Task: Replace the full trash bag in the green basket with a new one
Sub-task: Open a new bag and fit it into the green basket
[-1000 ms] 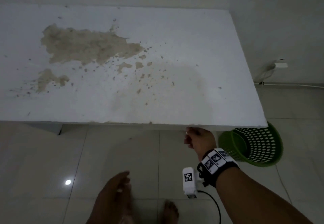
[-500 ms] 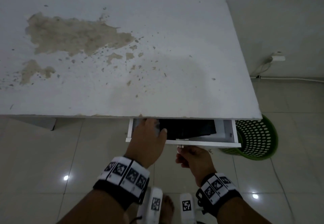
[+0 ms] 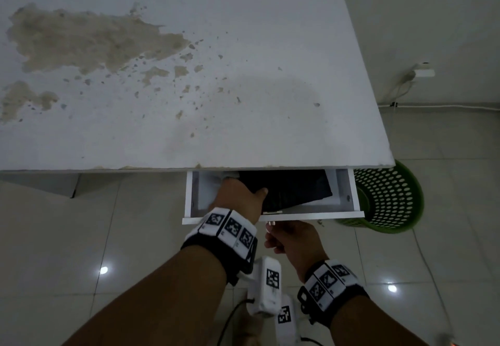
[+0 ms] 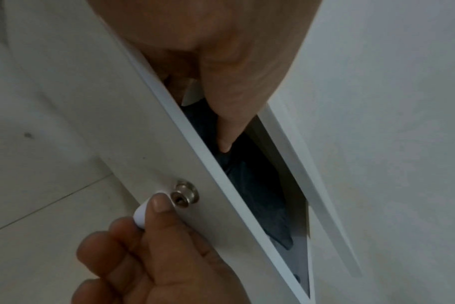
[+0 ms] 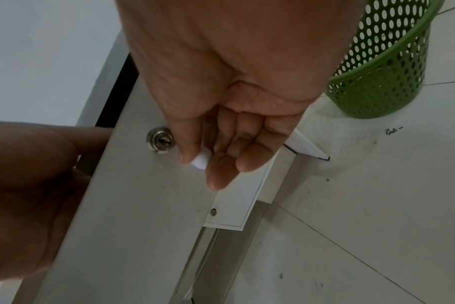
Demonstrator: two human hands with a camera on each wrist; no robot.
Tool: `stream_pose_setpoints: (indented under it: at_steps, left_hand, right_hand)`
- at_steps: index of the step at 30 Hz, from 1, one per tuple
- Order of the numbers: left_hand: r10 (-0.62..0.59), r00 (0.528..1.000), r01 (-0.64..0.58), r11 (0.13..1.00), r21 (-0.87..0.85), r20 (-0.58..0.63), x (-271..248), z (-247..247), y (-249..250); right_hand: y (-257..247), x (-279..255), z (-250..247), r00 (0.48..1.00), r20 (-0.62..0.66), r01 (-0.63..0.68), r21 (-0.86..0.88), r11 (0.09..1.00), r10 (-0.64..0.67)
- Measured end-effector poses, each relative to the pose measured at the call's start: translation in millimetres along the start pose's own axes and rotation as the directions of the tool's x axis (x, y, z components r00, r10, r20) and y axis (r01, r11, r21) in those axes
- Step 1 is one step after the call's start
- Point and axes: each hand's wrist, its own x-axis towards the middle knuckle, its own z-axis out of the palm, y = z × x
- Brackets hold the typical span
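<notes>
While the right hand [image 3: 293, 240] pinches the small white knob [image 5: 201, 159] on the drawer front, thumb and forefinger pressed on it just beside the metal lock [image 5: 160, 142], the left hand [image 3: 239, 201] reaches inside the open drawer [image 3: 273, 217]. Its grip lies on a dark folded sheet, most likely the new trash bag [image 3: 295, 190]: the thumb presses down on the black plastic, but the other fingers are hidden under the front edge of the desk [image 3: 189, 88], so I cannot tell whether they have closed round it. The drawer stands pulled partway out below the desk's front edge, near its right corner. Beyond that corner, on the tiled floor, the green basket [image 3: 389, 199] stands partly under the desk; no bag shows through its perforated wall or over its rim, and its inside is mostly hidden, so whether the full bag is already out cannot be judged. As it looks, fetching the new bag is in hand. Lifting it out, shutting the drawer, opening the bag and lining the basket remain.
</notes>
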Motion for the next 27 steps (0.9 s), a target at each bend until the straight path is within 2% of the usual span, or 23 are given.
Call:
stream_pose_setpoints:
  at_steps: [3, 7, 10, 12, 15, 18, 20, 22, 23, 27]
  left_hand:
    - [0.090, 0.996, -0.090, 0.995, 0.049, 0.012, 1.5, 0.2, 0.3]
    - [0.212, 0.977, -0.213, 0.977, -0.016, -0.023, -22.8, -8.8, 6.4]
    - [0.357, 0.933, -0.359, 0.932, -0.046, -0.048, -53.5, -21.5, -1.8]
    - [0.396, 0.911, -0.406, 0.910, -0.085, -0.112, -76.5, -35.6, -12.7]
    - [0.376, 0.878, -0.424, 0.898, -0.116, -0.296, -112.6, -62.4, -28.7]
    - [0.274, 0.798, -0.397, 0.909, -0.126, -0.537, -139.2, -80.4, -45.9]
    - [0.212, 0.753, -0.381, 0.912, -0.150, -0.623, -145.8, -86.8, -60.3]
    - [0.227, 0.714, -0.400, 0.909, -0.119, -0.662, -146.7, -94.0, -69.2]
    - [0.238, 0.711, -0.410, 0.905, -0.115, -0.662, -145.3, -98.0, -71.2]
    - [0.244, 0.753, -0.434, 0.882, -0.182, -0.611, -135.8, -107.5, -74.2]
  right_hand:
    - [2.0, 0.6, 1.6, 1.000, -0.007, -0.014, 0.004, 1.000, 0.014]
    - [-0.3, -1.0, 1.2, 1.000, -0.004, -0.015, 0.005, 1.000, 0.015]
    - [-3.0, -2.9, 0.9, 1.000, -0.004, -0.013, -0.014, 1.000, 0.013]
    - [-5.2, -2.0, -0.3, 1.000, -0.006, -0.018, -0.037, 0.999, 0.018]
    - [-11.4, -1.4, -1.7, 1.000, -0.012, -0.003, -0.047, 0.999, 0.002]
    - [-21.0, 2.0, 1.0, 0.999, -0.045, 0.029, -0.036, 0.999, -0.030]
    - [-29.5, 9.3, 5.9, 0.997, -0.065, 0.044, -0.004, 0.999, -0.044]
    - [-40.2, 19.8, 11.7, 0.995, -0.082, 0.064, 0.008, 0.998, -0.063]
    - [-46.0, 25.1, 14.3, 0.993, -0.090, 0.076, 0.007, 0.997, -0.075]
    - [-68.3, 41.9, 21.6, 0.989, -0.105, 0.102, 0.016, 0.995, -0.100]
